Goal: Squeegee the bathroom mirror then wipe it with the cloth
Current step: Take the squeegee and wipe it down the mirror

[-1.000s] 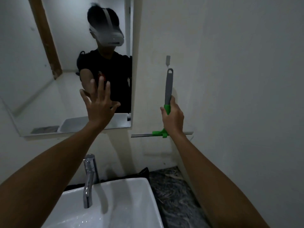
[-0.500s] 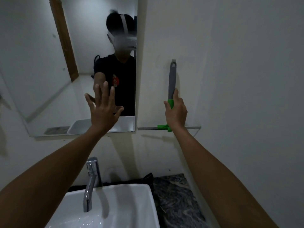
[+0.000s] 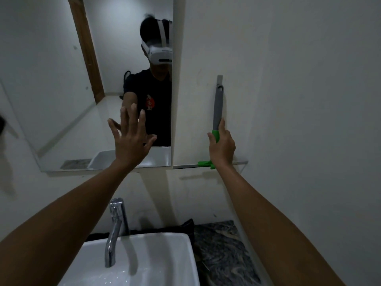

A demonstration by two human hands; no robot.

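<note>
The bathroom mirror [image 3: 61,83] hangs on the wall above the sink and reflects a person. My left hand [image 3: 132,139] is raised in front of the mirror's lower right part, fingers spread, holding nothing. To the right of the mirror, a squeegee [image 3: 218,106] with a grey handle and green neck stands upright against the white wall, its handle top at a grey wall hook [image 3: 219,79]. My right hand [image 3: 221,147] is wrapped around the green neck. The squeegee's blade [image 3: 185,166] runs level below my hand. No cloth is in view.
A white sink [image 3: 165,263] with a chrome tap [image 3: 114,230] sits below the mirror. A dark marbled countertop [image 3: 222,254] lies to its right. The right wall stands close beside my right arm.
My right hand has raised the squeegee along the wall until its handle top reached the hook. The view has shifted left and up. My left hand stays open in front of the mirror.
</note>
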